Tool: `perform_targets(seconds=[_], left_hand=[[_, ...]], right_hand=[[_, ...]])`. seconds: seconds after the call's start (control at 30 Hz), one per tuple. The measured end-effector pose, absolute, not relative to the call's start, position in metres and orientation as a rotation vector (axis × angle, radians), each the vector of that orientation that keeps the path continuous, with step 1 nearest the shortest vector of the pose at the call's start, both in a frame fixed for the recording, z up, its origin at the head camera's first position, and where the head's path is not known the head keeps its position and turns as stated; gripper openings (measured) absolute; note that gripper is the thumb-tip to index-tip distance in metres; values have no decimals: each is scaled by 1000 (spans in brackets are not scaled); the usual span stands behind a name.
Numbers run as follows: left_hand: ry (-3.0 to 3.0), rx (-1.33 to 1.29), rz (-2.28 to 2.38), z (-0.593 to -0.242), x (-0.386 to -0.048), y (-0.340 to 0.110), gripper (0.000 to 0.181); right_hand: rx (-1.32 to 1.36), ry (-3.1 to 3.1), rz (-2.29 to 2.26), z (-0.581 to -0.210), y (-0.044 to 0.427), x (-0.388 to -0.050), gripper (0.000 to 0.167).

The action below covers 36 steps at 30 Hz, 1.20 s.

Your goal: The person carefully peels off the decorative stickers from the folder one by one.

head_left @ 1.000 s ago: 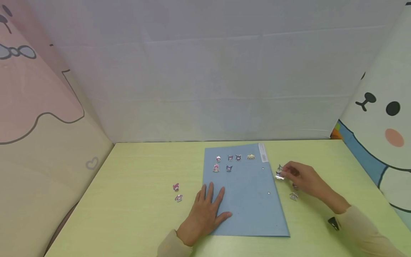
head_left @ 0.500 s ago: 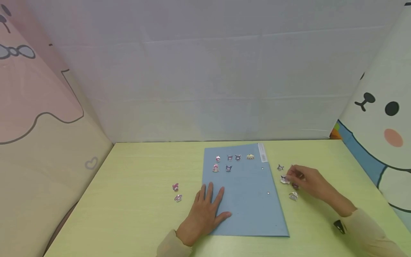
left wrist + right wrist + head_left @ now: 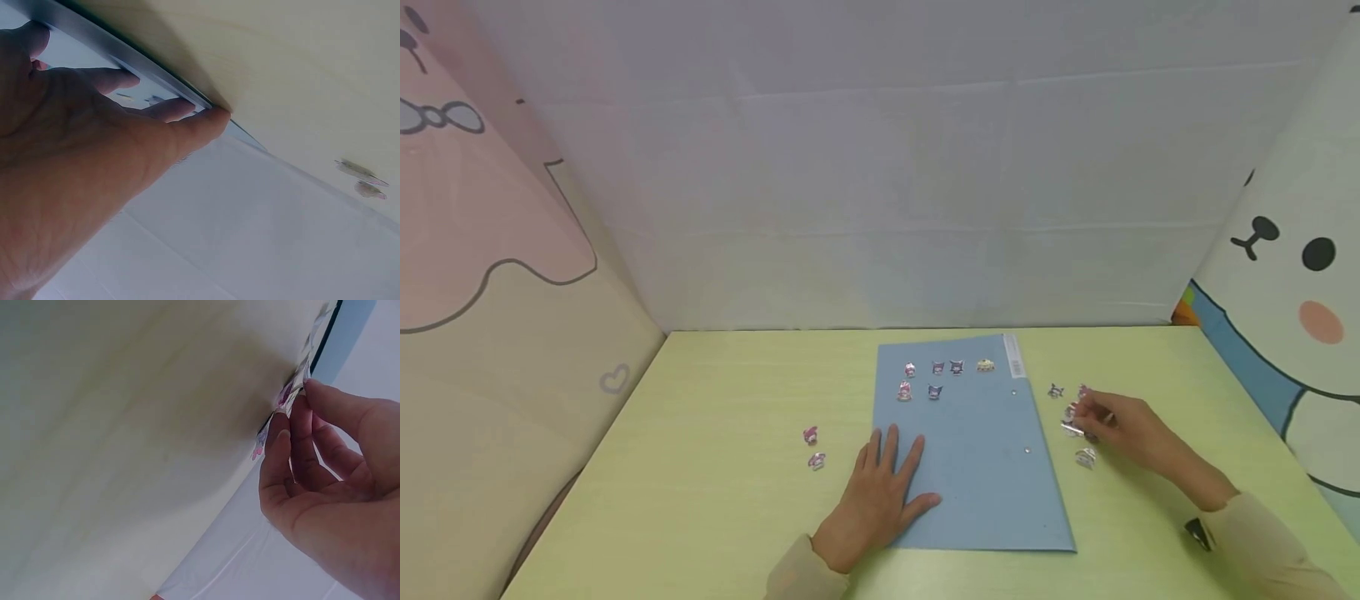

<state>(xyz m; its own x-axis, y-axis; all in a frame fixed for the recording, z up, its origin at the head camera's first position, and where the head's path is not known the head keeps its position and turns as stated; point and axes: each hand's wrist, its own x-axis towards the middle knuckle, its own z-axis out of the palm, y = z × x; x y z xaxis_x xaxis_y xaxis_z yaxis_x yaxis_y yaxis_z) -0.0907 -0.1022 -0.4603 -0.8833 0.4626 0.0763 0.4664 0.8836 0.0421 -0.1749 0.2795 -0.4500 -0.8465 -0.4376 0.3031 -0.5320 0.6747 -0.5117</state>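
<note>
A blue folder (image 3: 977, 467) lies on the table with several small character stickers on its upper part, among them a yellowish one (image 3: 985, 366). My left hand (image 3: 876, 500) rests flat on the folder's left side, fingers spread; in the left wrist view the hand (image 3: 94, 131) lies along the folder's edge. Right of the folder, my right hand (image 3: 1131, 429) pinches a small shiny sticker (image 3: 1072, 429) between thumb and fingers, low over other stickers. In the right wrist view the hand (image 3: 337, 469) partly hides these pieces. One sticker (image 3: 1056, 391) lies just above, another (image 3: 1086, 457) below.
Two pink stickers (image 3: 810, 435) (image 3: 816, 461) lie on the table (image 3: 715, 500) left of the folder. A dark triangular object (image 3: 1198, 533) is beside the right sleeve. A pale curtain (image 3: 880, 208) stands behind the table, with printed sheets at both sides.
My right hand has moved right and slightly down, away from the folder's edge, with a sticker in its fingers, uncovering the sticker above. My left hand has stayed put.
</note>
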Motion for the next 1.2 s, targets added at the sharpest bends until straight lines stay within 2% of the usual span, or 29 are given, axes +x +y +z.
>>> perform_targets(seconds=[0.17, 0.33, 0.57, 0.8, 1.2], left_hand=[[-2938, -748, -71, -471, -94, -104, 75], [-2949, -750, -110, -467, -92, -104, 73], [-2920, -744, -68, -478, -95, -105, 74], [-3007, -728, -104, -458, -90, -102, 74], [-3008, -721, -97, -454, -88, -101, 73]], right_hand=[[837, -2702, 901, -452, 280, -176, 23], [845, -2699, 855, -452, 278, -178, 25], [755, -2800, 841, -445, 274, -180, 15], [686, -2863, 909, -442, 266, -182, 6], [724, -2755, 891, -440, 249, -190, 6]])
